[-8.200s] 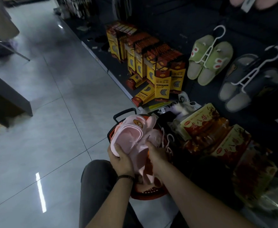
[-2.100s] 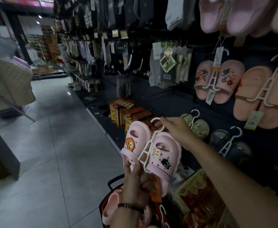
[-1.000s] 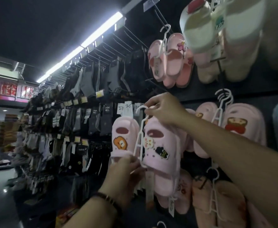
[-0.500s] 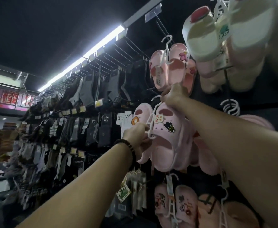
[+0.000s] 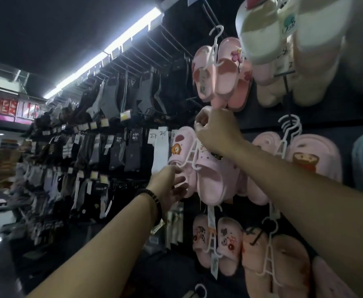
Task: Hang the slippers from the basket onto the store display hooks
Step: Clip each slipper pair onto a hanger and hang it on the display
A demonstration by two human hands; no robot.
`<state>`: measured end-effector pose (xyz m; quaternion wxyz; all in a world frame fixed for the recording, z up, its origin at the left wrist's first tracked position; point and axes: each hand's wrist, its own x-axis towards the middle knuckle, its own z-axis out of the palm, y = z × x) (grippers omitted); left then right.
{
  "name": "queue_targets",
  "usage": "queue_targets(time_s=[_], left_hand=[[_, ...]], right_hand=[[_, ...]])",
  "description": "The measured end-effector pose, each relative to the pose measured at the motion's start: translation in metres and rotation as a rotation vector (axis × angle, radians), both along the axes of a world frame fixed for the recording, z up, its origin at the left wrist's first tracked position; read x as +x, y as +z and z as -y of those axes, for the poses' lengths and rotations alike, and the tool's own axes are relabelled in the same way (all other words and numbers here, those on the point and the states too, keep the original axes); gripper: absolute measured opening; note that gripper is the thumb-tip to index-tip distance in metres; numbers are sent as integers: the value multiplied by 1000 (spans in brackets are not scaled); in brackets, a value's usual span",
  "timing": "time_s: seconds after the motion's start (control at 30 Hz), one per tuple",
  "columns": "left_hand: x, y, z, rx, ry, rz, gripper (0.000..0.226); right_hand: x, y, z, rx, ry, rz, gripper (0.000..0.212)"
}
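While the right hand (image 5: pixel 216 134) pinches the top of the white hanger (image 5: pixel 189 157) with curled fingers, the pink slippers (image 5: pixel 211 179) hang from it against the display wall (image 5: pixel 331 117). The left hand (image 5: pixel 168 186), at their 8 o'clock, spreads loose fingers by the left heel, holding nothing. Socks (image 5: pixel 120 147) hang at 9 o'clock.

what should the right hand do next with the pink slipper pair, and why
Probably lower the white hanger until it catches, then loosen the right hand. That hand pinches the hanger's top, holding the pink slippers against the display wall, while the left hand is open at their lower edge. Whether the hanger already hangs is hidden behind the hand.
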<state>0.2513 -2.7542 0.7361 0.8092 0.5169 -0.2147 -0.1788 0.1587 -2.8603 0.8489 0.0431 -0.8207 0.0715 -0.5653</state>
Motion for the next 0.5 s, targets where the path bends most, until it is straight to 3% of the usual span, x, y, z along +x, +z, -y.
queue_targets(time_s=[0.1,0.27,0.5], left_hand=[[-24,-29,-28,60,0,17,22],[-94,-102,-87,137,-22,79,14],[-167,-264,-180,435,71,87,23]], right_hand=[[-24,-54,-39,54,152,-102,13],[-59,-165,-94,411,381,-267,9],[-108,-363,-150,769,579,-471,16]])
